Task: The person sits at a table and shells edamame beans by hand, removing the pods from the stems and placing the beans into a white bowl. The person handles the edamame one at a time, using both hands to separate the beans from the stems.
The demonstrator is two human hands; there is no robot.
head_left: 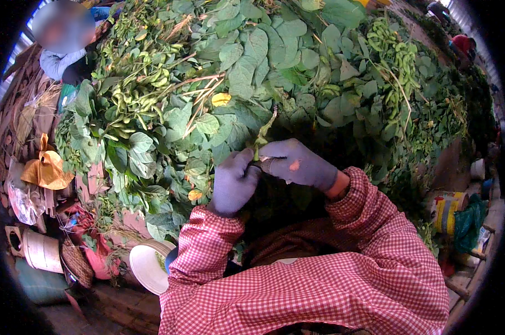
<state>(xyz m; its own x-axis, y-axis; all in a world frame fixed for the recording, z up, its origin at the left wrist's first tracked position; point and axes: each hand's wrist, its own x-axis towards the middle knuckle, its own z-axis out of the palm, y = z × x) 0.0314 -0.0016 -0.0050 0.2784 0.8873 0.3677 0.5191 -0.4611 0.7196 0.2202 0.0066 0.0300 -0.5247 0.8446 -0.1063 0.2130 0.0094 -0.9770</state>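
Observation:
Both my hands wear greyish-purple knit gloves and meet in front of my chest. Between them stands a short green soybean stem (264,133), its dark tip pointing away from me. My left hand (233,182) is curled around its lower end. From the right, my right hand (298,163) pinches the same end with thumb and fingers; a worn hole shows on the back of that glove. The stem's lowest part is hidden by my fingers. Beyond lies a big heap of cut soybean plants (244,63), with green pods (141,94) among the leaves.
A white bucket (145,268) stands tilted by my left elbow. Further left are an orange bag (49,169), a white container (43,251) and a woven basket (76,261). At right sits a yellow printed tub (445,209) beside a green plastic bag (469,222). Another person (62,63) is at upper left.

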